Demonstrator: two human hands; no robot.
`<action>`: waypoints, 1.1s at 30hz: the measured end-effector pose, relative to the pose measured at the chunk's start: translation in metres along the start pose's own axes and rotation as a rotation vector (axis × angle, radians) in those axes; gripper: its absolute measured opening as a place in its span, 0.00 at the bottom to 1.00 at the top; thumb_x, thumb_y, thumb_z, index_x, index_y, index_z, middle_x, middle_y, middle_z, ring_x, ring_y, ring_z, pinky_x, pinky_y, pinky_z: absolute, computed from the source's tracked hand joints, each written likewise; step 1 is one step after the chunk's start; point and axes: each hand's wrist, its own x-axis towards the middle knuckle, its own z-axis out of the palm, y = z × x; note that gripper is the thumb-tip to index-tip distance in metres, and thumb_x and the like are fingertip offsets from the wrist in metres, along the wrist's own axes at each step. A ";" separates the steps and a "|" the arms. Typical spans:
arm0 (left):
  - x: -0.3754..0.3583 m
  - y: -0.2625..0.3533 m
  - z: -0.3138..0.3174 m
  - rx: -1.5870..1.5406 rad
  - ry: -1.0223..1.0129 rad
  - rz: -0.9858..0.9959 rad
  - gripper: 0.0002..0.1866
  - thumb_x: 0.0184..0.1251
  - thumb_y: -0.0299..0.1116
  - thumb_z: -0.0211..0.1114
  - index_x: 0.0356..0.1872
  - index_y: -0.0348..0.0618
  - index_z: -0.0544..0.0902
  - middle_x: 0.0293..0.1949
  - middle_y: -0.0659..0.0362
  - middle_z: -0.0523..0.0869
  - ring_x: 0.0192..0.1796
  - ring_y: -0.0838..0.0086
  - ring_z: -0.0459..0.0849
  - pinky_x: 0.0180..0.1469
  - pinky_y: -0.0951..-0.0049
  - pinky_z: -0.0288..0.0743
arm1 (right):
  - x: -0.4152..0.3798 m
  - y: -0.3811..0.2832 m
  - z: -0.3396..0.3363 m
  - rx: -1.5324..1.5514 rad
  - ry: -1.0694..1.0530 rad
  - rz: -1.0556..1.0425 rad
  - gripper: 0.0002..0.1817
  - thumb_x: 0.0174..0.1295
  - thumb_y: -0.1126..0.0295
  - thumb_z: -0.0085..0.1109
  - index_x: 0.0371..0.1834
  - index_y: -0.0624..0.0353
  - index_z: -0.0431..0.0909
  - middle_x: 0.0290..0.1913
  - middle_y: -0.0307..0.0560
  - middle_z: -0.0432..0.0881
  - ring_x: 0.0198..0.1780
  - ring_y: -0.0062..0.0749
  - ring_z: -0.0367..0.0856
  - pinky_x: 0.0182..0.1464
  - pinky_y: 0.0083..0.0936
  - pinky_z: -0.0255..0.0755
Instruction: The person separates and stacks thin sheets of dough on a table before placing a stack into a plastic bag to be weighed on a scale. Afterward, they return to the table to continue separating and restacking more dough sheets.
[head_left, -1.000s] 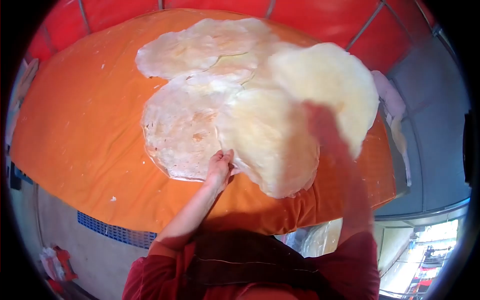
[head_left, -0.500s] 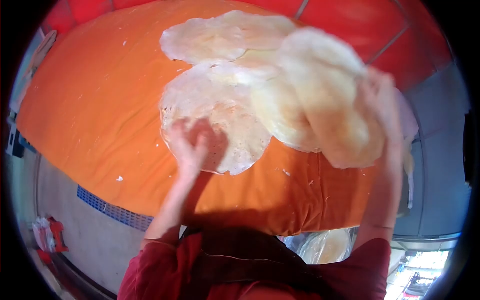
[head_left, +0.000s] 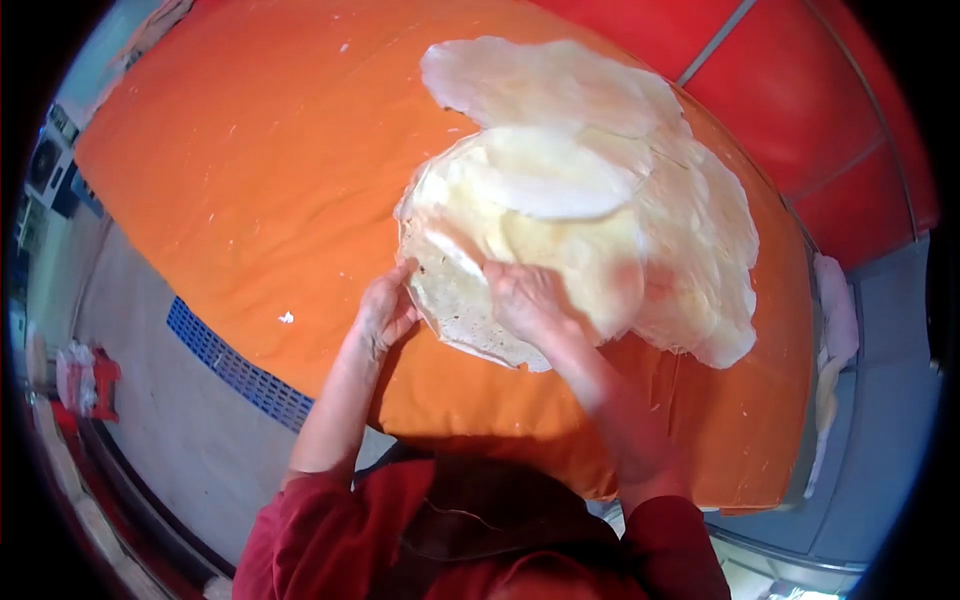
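Observation:
Several thin round flatbreads [head_left: 570, 172] lie overlapping on an orange cloth-covered surface [head_left: 270, 170]. At the near left of the pile, my left hand [head_left: 385, 308] pinches the rim of a pale, speckled flatbread [head_left: 455, 305]. My right hand [head_left: 527, 303] is closed on the edge of a flatbread lying over it, and that edge is lifted and curled back. The right fingertips are partly hidden by the bread. More flatbreads [head_left: 715, 250] spread out to the right and behind.
Red tiles [head_left: 780, 90] border the surface at the back right, with grey tiles [head_left: 890, 400] below. A pale cloth [head_left: 835, 310] hangs at the right. A blue perforated strip [head_left: 238, 362] runs along the floor at left. Small white crumbs [head_left: 286, 318] dot the orange cloth.
My right hand has come from the far right to the middle and now grips a flatbread edge. My left hand has moved onto the pile's left rim. The flatbread held up at right now lies down.

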 end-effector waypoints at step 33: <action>0.001 -0.025 0.035 0.329 -0.094 0.065 0.26 0.43 0.18 0.65 0.45 0.32 0.64 0.41 0.49 0.77 0.40 0.65 0.80 0.41 0.67 0.76 | -0.225 0.109 -0.009 1.595 0.565 0.862 0.21 0.48 0.78 0.54 0.49 0.65 0.69 0.49 0.46 0.73 0.49 0.31 0.71 0.52 0.26 0.66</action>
